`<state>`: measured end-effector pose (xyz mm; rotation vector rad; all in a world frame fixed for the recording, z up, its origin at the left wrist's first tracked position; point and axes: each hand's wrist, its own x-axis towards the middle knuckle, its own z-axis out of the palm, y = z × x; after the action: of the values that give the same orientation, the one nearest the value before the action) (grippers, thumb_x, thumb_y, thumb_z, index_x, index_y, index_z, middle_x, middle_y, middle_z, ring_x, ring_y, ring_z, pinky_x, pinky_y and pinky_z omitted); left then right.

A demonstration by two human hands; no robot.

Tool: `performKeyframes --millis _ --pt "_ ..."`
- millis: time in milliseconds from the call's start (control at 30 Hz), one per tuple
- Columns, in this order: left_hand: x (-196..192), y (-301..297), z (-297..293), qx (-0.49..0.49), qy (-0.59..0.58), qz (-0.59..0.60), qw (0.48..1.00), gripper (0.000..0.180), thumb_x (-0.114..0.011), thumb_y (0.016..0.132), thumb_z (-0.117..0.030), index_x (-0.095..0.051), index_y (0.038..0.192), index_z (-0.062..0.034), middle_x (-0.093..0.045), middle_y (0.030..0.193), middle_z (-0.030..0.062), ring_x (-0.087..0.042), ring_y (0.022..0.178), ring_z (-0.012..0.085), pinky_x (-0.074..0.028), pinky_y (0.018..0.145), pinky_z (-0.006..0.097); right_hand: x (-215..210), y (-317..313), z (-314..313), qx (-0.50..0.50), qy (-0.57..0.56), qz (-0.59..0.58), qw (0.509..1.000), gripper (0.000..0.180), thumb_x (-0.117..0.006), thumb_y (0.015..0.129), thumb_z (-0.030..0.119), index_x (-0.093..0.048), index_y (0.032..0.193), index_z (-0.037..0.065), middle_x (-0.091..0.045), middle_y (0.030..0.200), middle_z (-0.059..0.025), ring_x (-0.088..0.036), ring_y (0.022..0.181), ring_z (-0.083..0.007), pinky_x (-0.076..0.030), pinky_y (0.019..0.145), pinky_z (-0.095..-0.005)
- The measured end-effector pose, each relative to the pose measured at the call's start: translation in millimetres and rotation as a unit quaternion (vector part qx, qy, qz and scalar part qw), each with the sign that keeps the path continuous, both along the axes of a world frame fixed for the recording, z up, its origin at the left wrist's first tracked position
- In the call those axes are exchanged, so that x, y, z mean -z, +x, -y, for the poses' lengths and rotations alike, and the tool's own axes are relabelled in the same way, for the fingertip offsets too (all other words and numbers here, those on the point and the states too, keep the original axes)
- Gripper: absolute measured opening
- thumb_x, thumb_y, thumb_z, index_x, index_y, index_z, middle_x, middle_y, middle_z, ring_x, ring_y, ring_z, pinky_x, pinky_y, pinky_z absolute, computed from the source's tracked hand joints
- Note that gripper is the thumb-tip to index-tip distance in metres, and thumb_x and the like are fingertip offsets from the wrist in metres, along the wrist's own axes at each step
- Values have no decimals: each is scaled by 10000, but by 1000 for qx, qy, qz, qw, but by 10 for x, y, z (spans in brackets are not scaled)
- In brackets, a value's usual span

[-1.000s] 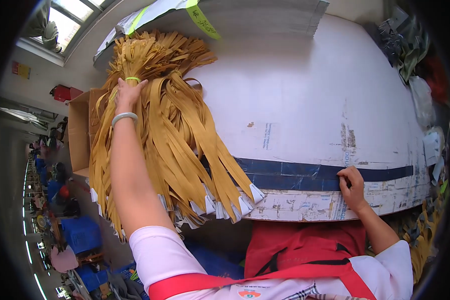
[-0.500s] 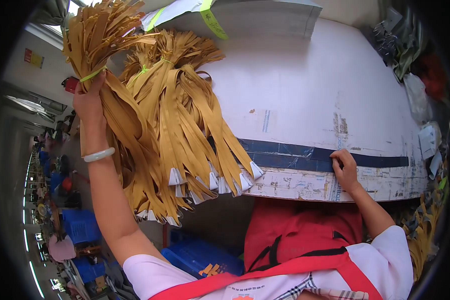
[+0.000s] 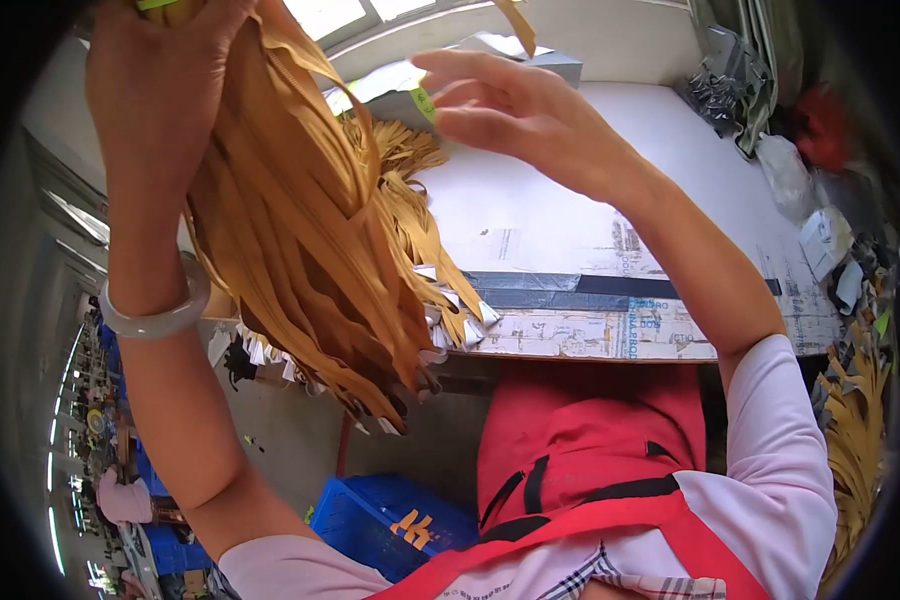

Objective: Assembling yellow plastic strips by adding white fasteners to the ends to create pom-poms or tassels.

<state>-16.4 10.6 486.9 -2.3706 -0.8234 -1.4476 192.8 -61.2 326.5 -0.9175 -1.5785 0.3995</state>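
Note:
Raised at the upper left, my left hand [image 3: 160,95] is closed around a bundle of long mustard-coloured straps [image 3: 295,210]. The straps hang down past the table's left edge, and a bright green tie [image 3: 156,4] shows at the top by my fist. My right hand [image 3: 520,110] is lifted over the table to the right of the bundle, fingers apart with nothing in them. Behind the hanging straps, another bundle of the same straps [image 3: 410,225] lies on the table, its white-tipped ends toward the near edge. The top of the held bundle is out of view.
The pale tabletop [image 3: 570,190] has dark tape [image 3: 600,287] along its near side. A grey-white stack with a green band stands at the back. Below is a blue crate [image 3: 370,510]; more mustard straps [image 3: 860,440] hang at the right, below plastic bags [image 3: 785,175].
My left hand has lifted the strap bundle up and closer. My right hand has left the table's near edge and risen beside the bundle, its fingers now spread.

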Motion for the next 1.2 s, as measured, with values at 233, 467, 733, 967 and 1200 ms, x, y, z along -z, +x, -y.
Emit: performKeyframes --millis 233,467,733,967,1200 --pt "259 575 272 207 71 10 976 437 -631 906 -110 -489 1316 -57 -641 1143 41 -616 1027 173 -481 880 278 -1098 201 -104 164 219 248 929 466 -655 918 326 -610 1291 50 -684 1122 -134 -627 1071 -218 -492 940 -343" --pt "228 623 604 268 -34 88 959 452 -741 840 -179 -590 1236 -21 -635 1135 126 -604 954 216 -493 829 367 -1779 -168 495 260 117 186 940 441 -740 752 336 -709 1044 7 -711 973 -178 -675 937 -288 -534 843 -361" --pt "1549 1092 1524 426 -174 114 881 614 -667 886 -73 -401 1428 37 -532 1273 212 -573 1135 313 -497 933 398 -1442 68 276 326 239 183 896 302 -640 912 311 -682 1070 56 -708 933 -137 -673 846 -276 -520 772 -361" --pt "2819 819 2298 503 -240 -266 787 831 -738 847 -136 -259 1510 12 -371 1461 266 -329 1400 407 -332 1136 433 -1700 -323 815 587 162 174 774 265 -653 895 247 -665 1055 36 -653 906 -154 -627 793 -280 -496 730 -401" --pt "2188 76 2021 552 -568 -305 530 822 -706 909 -177 -214 1554 -48 -449 1450 256 -519 1288 384 -451 1046 436 -2121 -254 1264 398 -24 -261 879 317 -698 827 162 -616 1083 -6 -614 1011 -107 -570 908 -210 -476 791 -381"
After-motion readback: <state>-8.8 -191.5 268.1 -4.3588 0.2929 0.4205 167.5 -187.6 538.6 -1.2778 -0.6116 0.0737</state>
